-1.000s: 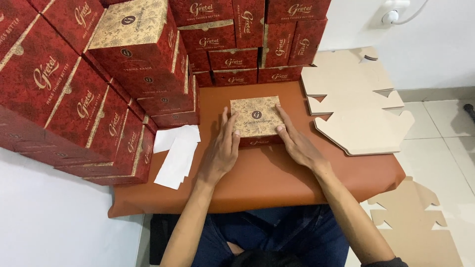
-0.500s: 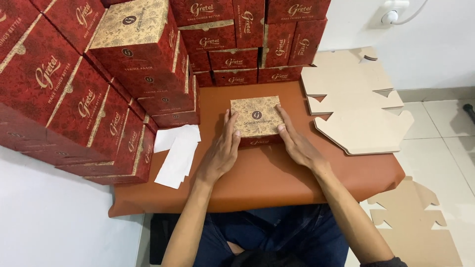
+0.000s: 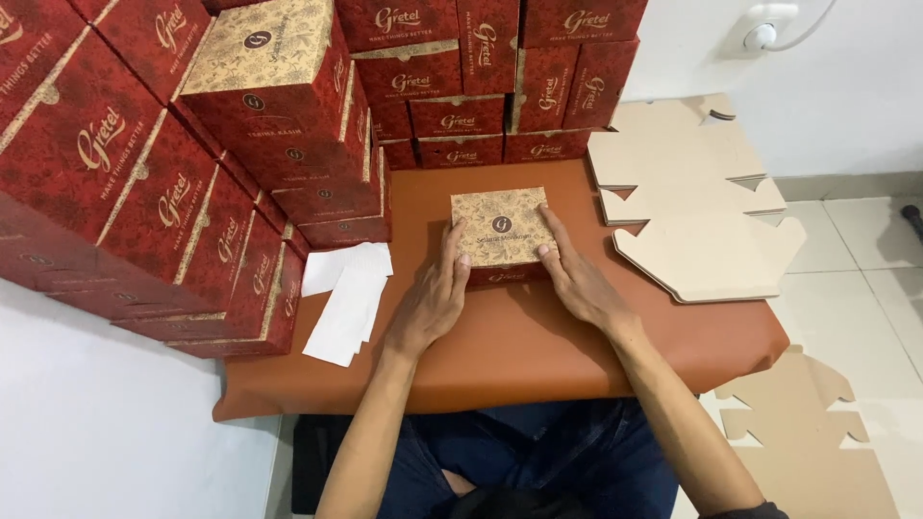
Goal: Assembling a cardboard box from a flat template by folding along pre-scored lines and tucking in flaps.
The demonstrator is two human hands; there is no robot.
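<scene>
You had both hands, left (image 3: 433,298) and right (image 3: 577,284), spread flat against the sides of the closed gold-topped box (image 3: 502,231) mid-worktop (image 3: 500,356); flat cardboard blanks (image 3: 692,202) remained unfolded beside it

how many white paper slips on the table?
2, overlapping at the table's left side: one slip against the red box stack, the other lying nearer the left hand. More may be hidden underneath.

One head-worn camera is looking steeply down and forward from above the seated person's lap, facing the brown bench (image 3: 500,356) at close, arm's-length range. It is taking in the whole bench top, stacked red boxes (image 3: 144,192) left and behind, floor at right.
</scene>
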